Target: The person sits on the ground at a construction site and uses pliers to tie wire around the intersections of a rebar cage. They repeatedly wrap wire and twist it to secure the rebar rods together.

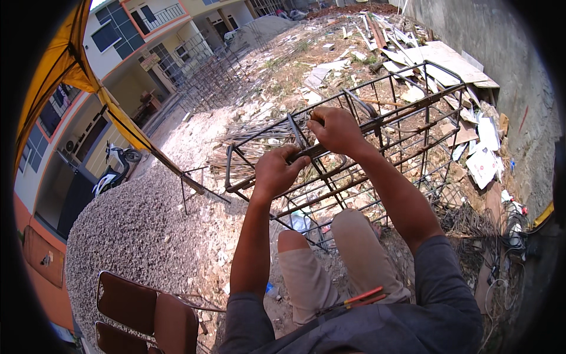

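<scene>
Steel bars (407, 111) are sitting gripped in the left hand (274, 171), while the right hand (339, 131) is curling, its hold unclear, and any slip is risking a pinch.

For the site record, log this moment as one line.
left hand: gripping rebar cage | right hand: curled at cage, grasp unclear | red-handled tool: at waist | gravel pile: to the left

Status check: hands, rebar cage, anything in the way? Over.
Left hand gripping rebar cage. Right hand there too, hold unclear. Knees close by its near side.
</scene>
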Motion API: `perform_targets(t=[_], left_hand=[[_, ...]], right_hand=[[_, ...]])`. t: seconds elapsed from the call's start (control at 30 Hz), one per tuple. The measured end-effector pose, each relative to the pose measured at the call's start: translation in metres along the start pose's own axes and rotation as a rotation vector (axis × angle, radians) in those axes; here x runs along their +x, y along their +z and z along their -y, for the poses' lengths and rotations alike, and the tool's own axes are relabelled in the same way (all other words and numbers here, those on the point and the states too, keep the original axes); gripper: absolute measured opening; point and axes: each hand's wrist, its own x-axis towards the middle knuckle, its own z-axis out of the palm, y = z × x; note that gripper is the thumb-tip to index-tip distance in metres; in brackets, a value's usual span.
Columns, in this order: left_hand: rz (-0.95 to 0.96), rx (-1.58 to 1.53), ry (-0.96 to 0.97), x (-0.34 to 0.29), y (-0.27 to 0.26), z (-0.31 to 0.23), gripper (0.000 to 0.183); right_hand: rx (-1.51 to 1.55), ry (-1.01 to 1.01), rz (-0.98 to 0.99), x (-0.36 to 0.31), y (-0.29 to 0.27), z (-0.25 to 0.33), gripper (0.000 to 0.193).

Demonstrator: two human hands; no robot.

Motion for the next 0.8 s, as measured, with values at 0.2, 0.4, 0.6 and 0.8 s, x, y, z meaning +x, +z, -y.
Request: perform_targets(t=[0.2, 0.4, 0.6, 0.8], left_hand=[[0.027, 0.011, -0.044, -0.001, -0.001, 0.0, 0.039], [0.032, -0.069, -0.014, 0.0, -0.003, -0.006, 0.035], [0.026, -0.03, 0.03, 0.002, -0.003, -0.002, 0.035], [0.102, -0.052, -0.059, 0.012, 0.0, 0.004, 0.041]], right_hand=[[0.072, -0.323, -0.145, -0.032, -0.002, 0.012, 0.008], [-0.044, -0.555, -0.423, -0.067, 0.022, 0.014, 0.011], [0.009, -0.316, -0.424, -0.1, 0.055, 0.02, 0.006], [0.343, -0.057, -0.481, -0.102, 0.047, 0.024, 0.01]])
